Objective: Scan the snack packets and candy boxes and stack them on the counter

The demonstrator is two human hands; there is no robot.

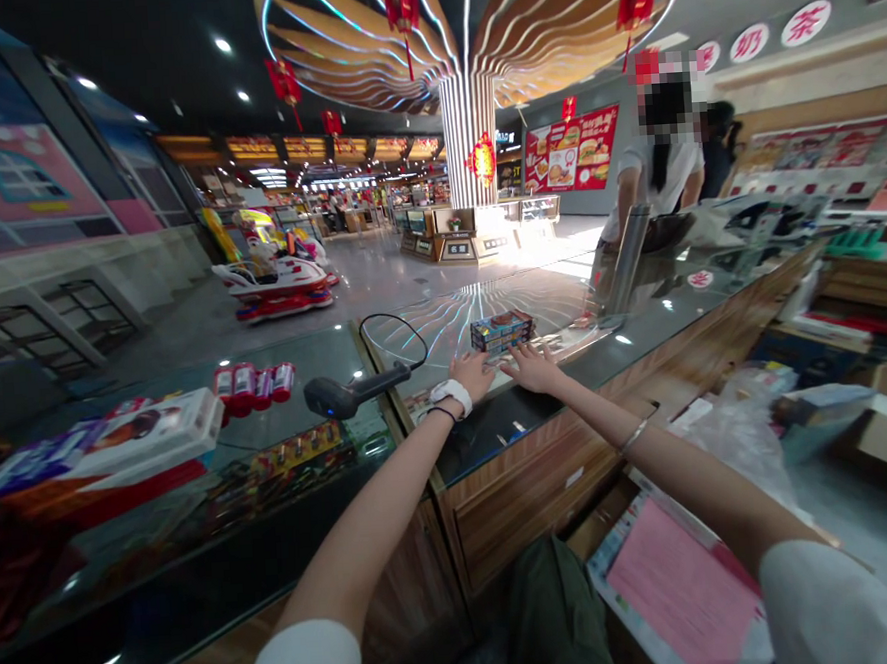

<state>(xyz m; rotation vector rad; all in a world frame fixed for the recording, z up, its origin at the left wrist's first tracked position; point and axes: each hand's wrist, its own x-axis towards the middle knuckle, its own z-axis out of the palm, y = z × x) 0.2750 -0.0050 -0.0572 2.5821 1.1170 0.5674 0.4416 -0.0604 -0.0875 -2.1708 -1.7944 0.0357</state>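
The boxes [502,331] stand on the counter [469,443], just ahead of the fingers of the left hand [473,374] and right hand [534,369]. All visible fingers are extended, unclenched; whether they touch, I cannot tell.

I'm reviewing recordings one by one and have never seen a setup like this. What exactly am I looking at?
There is no machine here: these are a person's bare hands. The single picture comes from a camera worn on that person's head, looking forward and down, so the left hand and right hand reach away from you. Both are at the near side of small printed boxes, apparently stacked, on a glass-topped counter. I can't tell whether they touch the boxes; neither hand is visibly gripping anything. Left of the hands lies a dark handheld scanner with a cable, then some red packs.
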